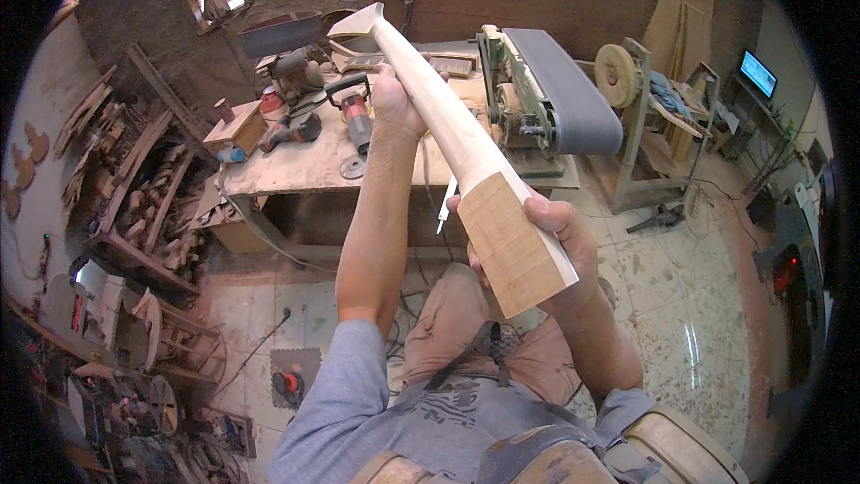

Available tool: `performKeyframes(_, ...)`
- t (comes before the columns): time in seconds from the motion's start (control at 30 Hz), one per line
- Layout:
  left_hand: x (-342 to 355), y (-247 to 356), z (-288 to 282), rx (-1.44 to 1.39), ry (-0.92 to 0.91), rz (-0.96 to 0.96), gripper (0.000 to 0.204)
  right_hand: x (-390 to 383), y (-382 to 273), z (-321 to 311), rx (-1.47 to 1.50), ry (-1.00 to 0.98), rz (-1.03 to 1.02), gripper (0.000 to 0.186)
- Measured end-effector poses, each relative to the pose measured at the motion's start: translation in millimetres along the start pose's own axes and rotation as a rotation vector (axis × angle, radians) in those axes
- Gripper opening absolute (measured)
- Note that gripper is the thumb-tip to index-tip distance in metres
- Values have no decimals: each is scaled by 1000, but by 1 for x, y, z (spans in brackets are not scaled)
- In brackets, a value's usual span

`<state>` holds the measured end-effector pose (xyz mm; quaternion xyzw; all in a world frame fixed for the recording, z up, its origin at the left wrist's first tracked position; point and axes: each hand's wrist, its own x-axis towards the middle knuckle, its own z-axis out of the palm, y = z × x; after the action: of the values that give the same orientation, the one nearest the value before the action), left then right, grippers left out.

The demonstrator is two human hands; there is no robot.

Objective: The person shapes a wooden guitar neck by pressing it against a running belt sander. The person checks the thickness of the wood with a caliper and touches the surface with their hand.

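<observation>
A long pale wooden piece, shaped like an instrument neck (448, 121), stretches diagonally across the middle. Its far end flares into an angled head (354, 25); its near end is a wide square block (512, 242). My left hand (394, 103) is closed round the shaft below the head. My right hand (563, 237) grips the block, thumb along its right side and fingers partly hidden beneath. Beyond the piece, a red-and-black power tool (356, 121) lies on the dusty workbench (269, 175).
A belt sander (560, 81) occupies the bench's right side, with a wheel (616, 76) on a wooden stand beside it. Another power tool (287, 133) lies left. Wood-filled shelves (161, 206) line the left wall; a screen (758, 73) glows at right. Cables (403, 305) run by my legs.
</observation>
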<state>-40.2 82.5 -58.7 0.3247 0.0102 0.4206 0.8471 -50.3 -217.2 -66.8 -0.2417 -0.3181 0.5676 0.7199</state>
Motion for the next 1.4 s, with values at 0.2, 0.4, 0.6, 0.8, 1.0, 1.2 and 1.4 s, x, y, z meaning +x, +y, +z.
performKeyframes(0.2, 17, -1, -24, -131, -160, -56, 48, 1, 1, -2, -69, -13, -8, 77)
performKeyframes(0.4, 14, -1, -22, -116, -165, -80, 49, 1, 4, -15, -70, -73, -2, 86)
performKeyframes(0.6, 3, -5, -6, -31, -21, -27, 45, -1, 15, -30, -170, -88, 47, 90)
performKeyframes(0.8, -5, 1, -1, 22, -62, -17, 51, 1, 32, -44, -195, -21, 127, 76)
performKeyframes(1.0, -33, -7, 4, 127, -290, -11, 51, 6, 50, -56, -163, -46, 99, 80)
performKeyframes(1.2, -85, -14, 13, 331, -298, -50, 61, 16, 55, -71, -284, -33, 163, 73)
performKeyframes(1.4, -69, -1, 12, 567, -343, -33, 61, 21, -10, -70, -1383, 155, -61, 64)
